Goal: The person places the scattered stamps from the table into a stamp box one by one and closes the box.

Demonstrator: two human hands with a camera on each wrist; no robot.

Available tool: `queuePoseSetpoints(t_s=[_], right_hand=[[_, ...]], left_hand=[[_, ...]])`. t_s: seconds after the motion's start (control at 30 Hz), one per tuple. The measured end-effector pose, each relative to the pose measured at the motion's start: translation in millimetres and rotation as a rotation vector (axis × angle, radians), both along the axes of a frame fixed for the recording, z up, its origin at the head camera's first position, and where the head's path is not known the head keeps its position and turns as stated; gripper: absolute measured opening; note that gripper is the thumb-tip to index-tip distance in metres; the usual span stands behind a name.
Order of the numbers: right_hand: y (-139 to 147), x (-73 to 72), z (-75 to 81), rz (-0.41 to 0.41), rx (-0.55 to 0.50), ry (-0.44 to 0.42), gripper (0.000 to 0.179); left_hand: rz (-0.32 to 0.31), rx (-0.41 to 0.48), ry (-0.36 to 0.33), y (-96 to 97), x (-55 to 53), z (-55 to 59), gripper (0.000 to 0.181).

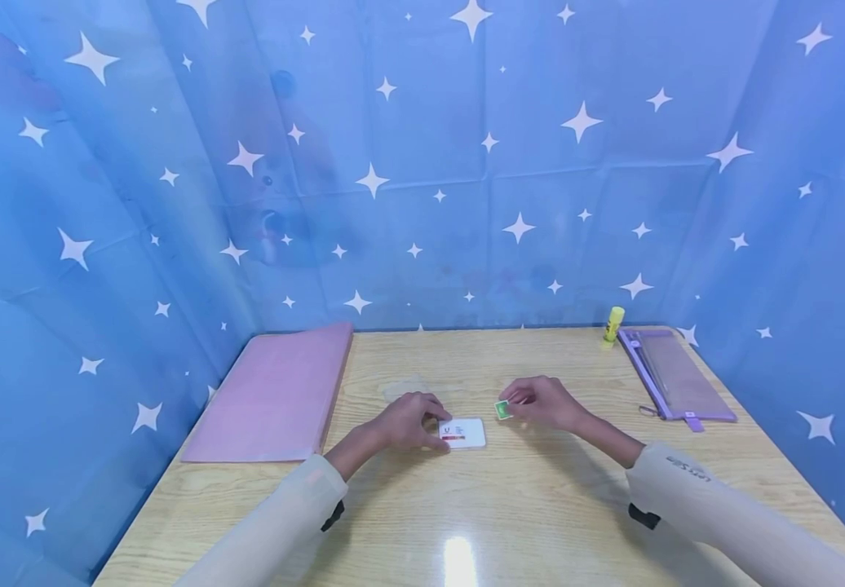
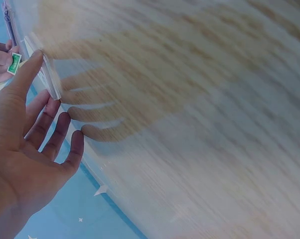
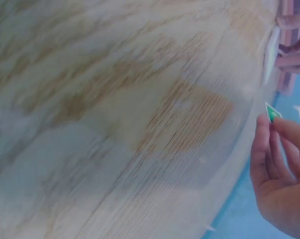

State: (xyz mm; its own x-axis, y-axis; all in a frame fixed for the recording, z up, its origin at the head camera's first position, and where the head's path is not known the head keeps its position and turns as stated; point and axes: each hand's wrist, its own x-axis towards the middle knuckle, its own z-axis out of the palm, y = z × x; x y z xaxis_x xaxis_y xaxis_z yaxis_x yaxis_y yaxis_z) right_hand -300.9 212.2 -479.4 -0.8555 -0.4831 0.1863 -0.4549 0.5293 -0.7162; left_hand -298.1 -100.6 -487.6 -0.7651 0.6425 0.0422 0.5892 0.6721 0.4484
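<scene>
On the table in the head view lies a flat white rectangular pack (image 1: 471, 432) with small print and a red strip. My left hand (image 1: 413, 421) grips its left end between thumb and fingers. The left wrist view shows the pack's thin edge (image 2: 51, 79) at the thumb and fingertips, with the other fingers spread. To the right of the pack, my right hand (image 1: 543, 403) pinches a small green card with a white border (image 1: 502, 409). In the right wrist view, thumb and index finger hold one corner of the green card (image 3: 272, 112), just above the tabletop.
A pink folder (image 1: 268, 399) lies at the left of the wooden table (image 1: 408, 522). At the back right a yellow glue stick (image 1: 613, 324) stands beside a purple mesh zip pouch (image 1: 679, 375). A faint clear sheet (image 1: 404, 386) lies behind the left hand. A blue star-patterned curtain (image 1: 422, 228) surrounds the table.
</scene>
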Motion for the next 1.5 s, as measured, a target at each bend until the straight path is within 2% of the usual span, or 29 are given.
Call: queuePoseSetpoints(t_s=[0.3,0.6,1.07,1.5], right_hand=[[-11,6.4,5.2,0.002,-0.064,-0.112,0.019],[-20,9.6,5.1,0.031,-0.144,-0.176,0.022],[-35,12.9,-0.5,0.059,-0.132,-0.145,0.019],[-46,11.8,-6.8,0.035,-0.082,-0.134,0.015]], left_hand=[[-0.007,-0.006,0.008,-0.6,-1.6,-0.2,0.054],[-0.01,-0.003,0.006,0.0,-2.1,0.0,0.054],[-0.004,-0.003,0.006,0.8,-4.0,-1.7,0.055],[0.002,-0.024,0.0,1.9,-1.5,2.1,0.054]])
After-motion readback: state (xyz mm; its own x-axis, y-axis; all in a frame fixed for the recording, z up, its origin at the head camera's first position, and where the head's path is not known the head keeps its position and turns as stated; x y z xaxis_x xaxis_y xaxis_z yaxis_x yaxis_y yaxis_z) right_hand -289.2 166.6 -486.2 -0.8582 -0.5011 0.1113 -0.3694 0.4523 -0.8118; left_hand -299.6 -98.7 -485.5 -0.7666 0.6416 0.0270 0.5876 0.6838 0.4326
